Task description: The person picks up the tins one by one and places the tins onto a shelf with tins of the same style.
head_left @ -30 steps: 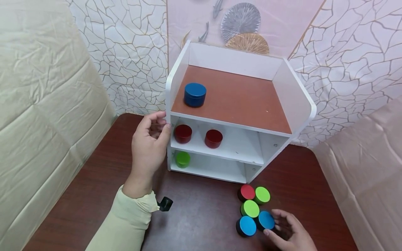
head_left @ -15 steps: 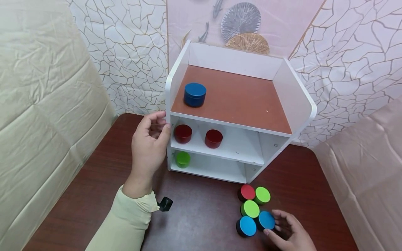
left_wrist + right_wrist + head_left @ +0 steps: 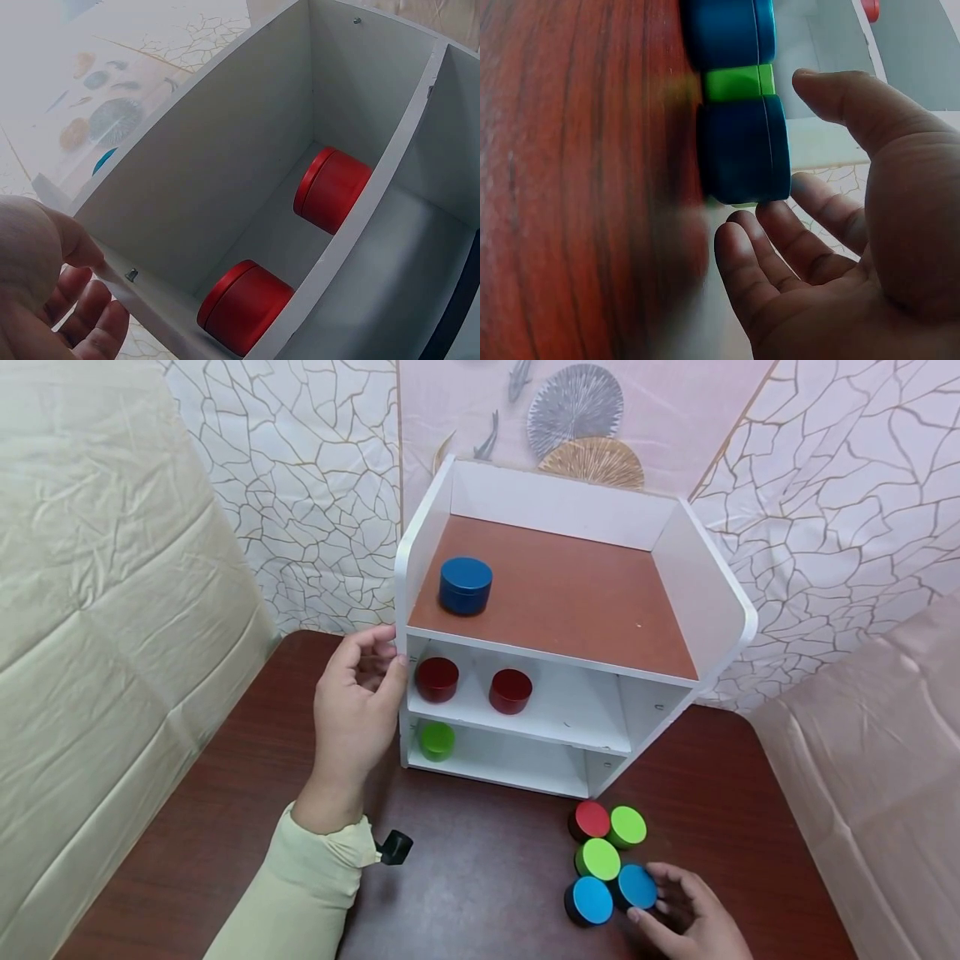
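Note:
My left hand [image 3: 356, 702] is at the left side panel of a white shelf unit [image 3: 517, 652], thumb on the front edge and fingers bent against the outside. On the right, my right hand [image 3: 693, 914] spreads its thumb and fingers beside a round blue tin [image 3: 637, 887]. In the right wrist view the fingertips [image 3: 735, 244] lie right by that tin's side, while the thumb stands off its lid. Crowded near it are another blue tin [image 3: 589, 900], two green tins [image 3: 597, 859] and a red tin [image 3: 590, 820].
A blue tin [image 3: 466, 586] stands on the unit's brown top. Two red tins [image 3: 437, 680] occupy the middle shelf, and a green tin [image 3: 437, 741] sits at the left of the bottom shelf. Patterned cloth [image 3: 322, 485] hangs behind the dark wooden table [image 3: 465, 860].
Both hands stay almost where they were; the right hand has shifted very slightly left. The tins have not moved.

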`<state>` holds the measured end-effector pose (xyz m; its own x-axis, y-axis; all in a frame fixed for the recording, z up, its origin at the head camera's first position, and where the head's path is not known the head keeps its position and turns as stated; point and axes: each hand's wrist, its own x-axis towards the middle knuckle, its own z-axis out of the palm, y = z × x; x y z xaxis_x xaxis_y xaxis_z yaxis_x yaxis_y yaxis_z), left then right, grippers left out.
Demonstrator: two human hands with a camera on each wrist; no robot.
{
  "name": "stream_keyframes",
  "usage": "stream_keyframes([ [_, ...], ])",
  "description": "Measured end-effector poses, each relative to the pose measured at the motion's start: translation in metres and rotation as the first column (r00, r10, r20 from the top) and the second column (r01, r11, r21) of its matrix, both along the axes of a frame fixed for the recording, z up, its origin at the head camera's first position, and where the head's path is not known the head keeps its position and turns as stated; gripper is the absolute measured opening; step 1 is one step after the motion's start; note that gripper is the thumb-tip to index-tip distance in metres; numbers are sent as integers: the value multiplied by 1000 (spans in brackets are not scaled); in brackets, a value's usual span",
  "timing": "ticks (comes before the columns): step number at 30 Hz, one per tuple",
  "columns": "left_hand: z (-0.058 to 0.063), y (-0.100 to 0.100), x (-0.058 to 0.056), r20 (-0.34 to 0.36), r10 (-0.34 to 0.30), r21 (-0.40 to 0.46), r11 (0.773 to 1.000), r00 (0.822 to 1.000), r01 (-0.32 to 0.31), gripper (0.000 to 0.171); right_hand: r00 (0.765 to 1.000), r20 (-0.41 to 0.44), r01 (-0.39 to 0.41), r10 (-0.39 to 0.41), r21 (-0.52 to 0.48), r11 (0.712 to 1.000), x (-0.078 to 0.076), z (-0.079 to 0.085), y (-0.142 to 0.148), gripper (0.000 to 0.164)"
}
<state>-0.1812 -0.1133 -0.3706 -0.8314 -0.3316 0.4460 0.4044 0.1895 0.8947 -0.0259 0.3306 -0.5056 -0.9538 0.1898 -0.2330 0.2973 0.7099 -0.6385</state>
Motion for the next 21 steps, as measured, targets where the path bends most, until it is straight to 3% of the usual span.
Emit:
stream_keyframes([
  [21, 1, 1, 0, -21, -10, 18, 1000, 1000, 10, 31, 1000, 19, 2, -2, -2, 1000, -2, -4, 1, 82],
])
